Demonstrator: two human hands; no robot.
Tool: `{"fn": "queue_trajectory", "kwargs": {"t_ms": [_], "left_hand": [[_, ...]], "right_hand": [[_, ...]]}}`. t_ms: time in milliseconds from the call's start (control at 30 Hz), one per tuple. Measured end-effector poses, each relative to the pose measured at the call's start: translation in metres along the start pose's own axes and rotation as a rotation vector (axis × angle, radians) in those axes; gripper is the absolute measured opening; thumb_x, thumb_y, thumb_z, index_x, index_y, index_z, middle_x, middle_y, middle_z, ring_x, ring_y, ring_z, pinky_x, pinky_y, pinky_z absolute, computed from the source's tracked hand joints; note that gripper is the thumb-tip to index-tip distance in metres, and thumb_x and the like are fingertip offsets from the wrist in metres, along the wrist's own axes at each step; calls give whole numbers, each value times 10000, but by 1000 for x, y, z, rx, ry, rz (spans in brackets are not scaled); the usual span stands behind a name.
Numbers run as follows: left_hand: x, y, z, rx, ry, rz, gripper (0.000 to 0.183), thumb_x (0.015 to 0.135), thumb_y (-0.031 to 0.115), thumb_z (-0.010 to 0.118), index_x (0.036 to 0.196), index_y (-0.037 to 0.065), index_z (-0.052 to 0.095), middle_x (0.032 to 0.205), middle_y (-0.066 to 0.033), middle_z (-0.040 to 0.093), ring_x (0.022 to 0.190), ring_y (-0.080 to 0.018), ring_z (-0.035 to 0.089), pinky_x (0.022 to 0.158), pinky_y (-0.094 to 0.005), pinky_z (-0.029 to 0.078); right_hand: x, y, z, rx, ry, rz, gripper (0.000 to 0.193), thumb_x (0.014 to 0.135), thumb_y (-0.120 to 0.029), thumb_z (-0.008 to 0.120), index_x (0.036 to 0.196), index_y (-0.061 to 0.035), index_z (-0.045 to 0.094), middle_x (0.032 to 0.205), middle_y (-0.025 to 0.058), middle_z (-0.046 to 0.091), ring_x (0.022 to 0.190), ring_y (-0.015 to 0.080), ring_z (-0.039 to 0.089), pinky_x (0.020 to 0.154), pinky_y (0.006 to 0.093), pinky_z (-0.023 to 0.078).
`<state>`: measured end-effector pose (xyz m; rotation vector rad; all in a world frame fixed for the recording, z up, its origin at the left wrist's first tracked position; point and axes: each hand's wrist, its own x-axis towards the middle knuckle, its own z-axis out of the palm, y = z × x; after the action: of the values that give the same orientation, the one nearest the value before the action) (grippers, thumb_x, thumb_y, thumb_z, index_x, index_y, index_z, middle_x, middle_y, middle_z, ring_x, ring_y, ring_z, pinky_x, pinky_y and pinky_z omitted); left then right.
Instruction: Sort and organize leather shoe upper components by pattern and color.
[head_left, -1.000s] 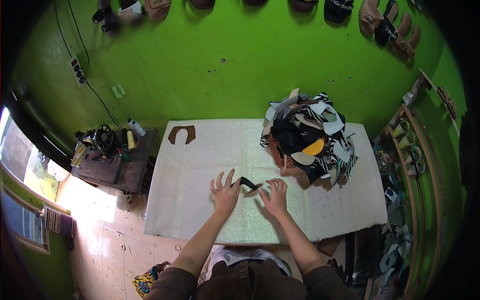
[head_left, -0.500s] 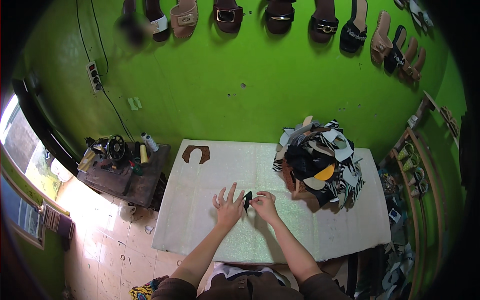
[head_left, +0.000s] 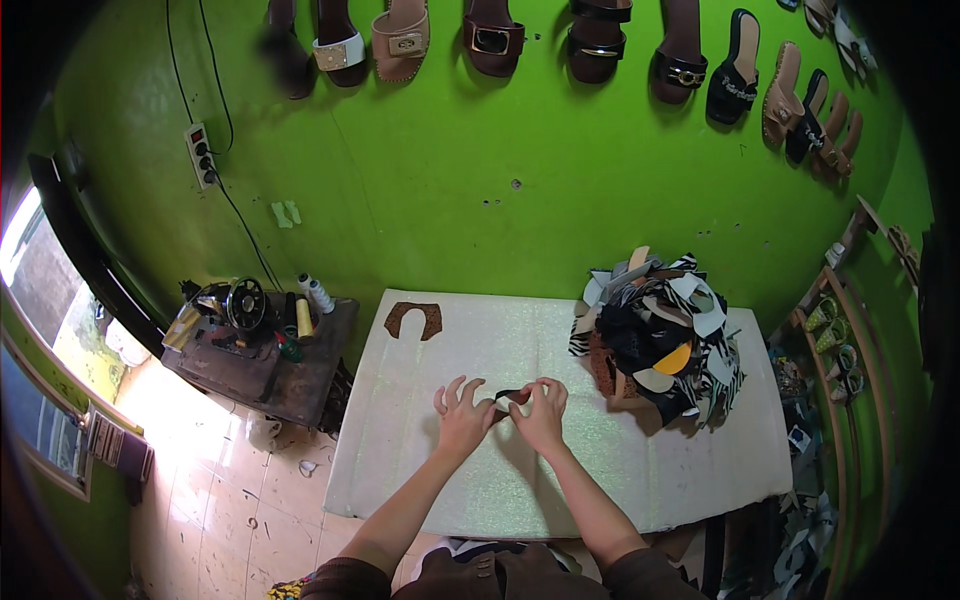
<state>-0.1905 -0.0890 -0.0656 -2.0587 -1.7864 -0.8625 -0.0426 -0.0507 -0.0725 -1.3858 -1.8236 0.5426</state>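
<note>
Head: dk strip (head_left: 510, 394) bent, approx. L-R

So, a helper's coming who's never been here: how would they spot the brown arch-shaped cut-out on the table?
Find the white-topped table by the green wall, then its far left corner. The brown cut-out lies flat there, open toward the near edge; unlike the heaped scraps on the right, it lies alone.

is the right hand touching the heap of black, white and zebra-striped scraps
Apart: the head view shows the glittery white tabletop as a visible gap between the right hand and the heap of black, white and zebra-striped scraps.
</note>
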Motion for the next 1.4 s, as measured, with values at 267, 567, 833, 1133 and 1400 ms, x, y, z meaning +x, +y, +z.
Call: {"fn": "queue_trajectory", "kwargs": {"t_ms": [267,567,833,1133,1400], "left_hand": [[20,-42,-13,-45,-100,150,93,726,259,650,719,167,640,1164,-18,497,1196,-255,342,984,-501,165],[29,-110,-18,-106,-98,-48,104,729,219,665,763,122,682,1154,-43,489,1173,-271,348,949,-472,205],[44,-175,2,-200,-81,-291,147,718,255,696,758,113,683,1115,-28,522,1157,-257,367,941,-444,224],[72,-246,28,-226,-94,-398,183,722,219,706,761,43,673,1044,-66,556,1104,-259,403,930,-397,293],[88,-309,92,-278,-62,-424,226,734,268,699,686,53,653,961,-30,575,1032,-239,425,903,-405,246]], "right_hand": [[16,-4,9,-174,-59,-121,203,714,-208,687,877,-88,674,1238,152,394,1205,379,261,1001,483,229],[50,-9,42,-44,-104,-65,161,742,-210,690,802,-60,687,1170,86,477,1179,319,303,981,421,282],[82,-23,100,27,-109,-31,186,758,-236,674,787,-54,691,1141,91,494,1162,313,321,974,427,284],[134,-32,167,11,-211,25,202,775,-254,666,745,-55,675,1066,93,531,1106,309,358,948,397,308],[168,-14,234,49,-170,75,195,782,-223,646,720,-39,669,1011,100,563,1048,311,387,907,384,338]]}}
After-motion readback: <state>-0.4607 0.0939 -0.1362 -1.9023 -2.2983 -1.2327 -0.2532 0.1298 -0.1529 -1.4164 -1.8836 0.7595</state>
